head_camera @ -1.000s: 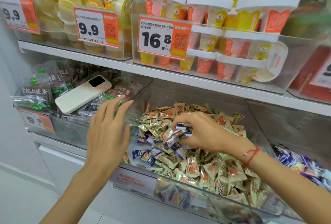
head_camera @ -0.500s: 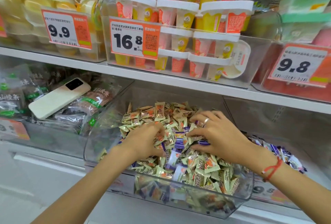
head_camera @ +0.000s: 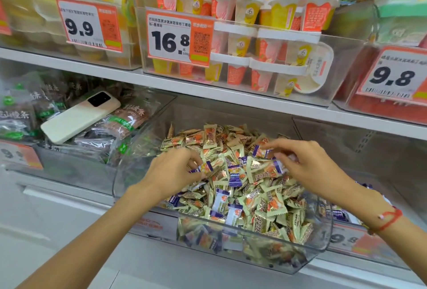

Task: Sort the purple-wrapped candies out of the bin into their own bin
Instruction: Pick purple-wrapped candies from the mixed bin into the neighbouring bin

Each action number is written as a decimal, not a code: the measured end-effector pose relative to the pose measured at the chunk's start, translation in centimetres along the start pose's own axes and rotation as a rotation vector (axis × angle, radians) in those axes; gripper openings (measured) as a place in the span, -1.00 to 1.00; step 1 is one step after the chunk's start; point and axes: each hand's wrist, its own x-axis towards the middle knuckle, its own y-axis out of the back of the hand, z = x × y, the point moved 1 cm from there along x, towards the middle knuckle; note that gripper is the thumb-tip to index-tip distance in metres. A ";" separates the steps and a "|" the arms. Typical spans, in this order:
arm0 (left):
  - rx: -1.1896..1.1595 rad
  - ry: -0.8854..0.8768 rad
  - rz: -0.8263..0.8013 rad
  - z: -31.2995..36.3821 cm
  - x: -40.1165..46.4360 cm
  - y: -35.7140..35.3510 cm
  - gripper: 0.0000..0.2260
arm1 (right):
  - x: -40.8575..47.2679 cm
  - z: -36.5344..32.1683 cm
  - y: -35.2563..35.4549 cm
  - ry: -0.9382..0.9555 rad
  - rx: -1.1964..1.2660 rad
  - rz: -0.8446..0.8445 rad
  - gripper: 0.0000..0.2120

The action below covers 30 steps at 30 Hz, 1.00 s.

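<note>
A clear bin (head_camera: 318, 240) at lower centre of the frame is heaped with pale green-gold candies, purple-wrapped candies (head_camera: 235, 178) scattered among them. Both hands reach into the heap. The left hand (head_camera: 172, 174), left of centre, pinches one purple-ended candy (head_camera: 204, 168) at its fingertips. The right hand (head_camera: 307, 163), right of centre, grips a purple-and-white candy (head_camera: 278, 165); another purple one lies just under its fingers.

**Premises: retail shop, snack aisle**

White shelf (head_camera: 231, 99) carries clear display bins. Orange price tags read 9.9 (head_camera: 89, 26), 16.8 (head_camera: 179, 38) and 9.8 (head_camera: 395, 76). Stock: stacked dessert cups (head_camera: 265, 34), loose wrapped candies (head_camera: 242, 187), bagged snacks (head_camera: 23, 113).
</note>
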 end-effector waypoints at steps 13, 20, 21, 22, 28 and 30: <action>-0.056 -0.125 -0.395 3.1 -0.8 -1.6 -0.53 | 3.2 0.0 -3.6 -0.275 -0.327 -0.199 -0.41; 0.080 -0.111 -0.234 3.4 -0.3 -2.5 -0.56 | 1.4 0.2 -2.5 -0.125 -0.197 -0.112 -0.95; 0.056 -0.101 -0.235 3.0 -0.3 -2.5 -0.58 | 1.1 0.3 -2.2 -0.112 -0.201 -0.107 -0.89; 0.019 -0.086 -0.237 2.6 -0.3 -2.4 -0.60 | 0.8 0.4 -2.0 -0.102 -0.200 -0.111 -0.85; -0.221 -0.117 -0.048 1.1 0.8 -0.5 -0.62 | 0.6 0.4 -1.3 0.018 -0.139 0.155 -0.84; -0.235 -0.201 -0.040 1.9 1.4 -1.0 -0.66 | 1.7 -0.9 -1.5 0.059 -0.078 0.116 -0.89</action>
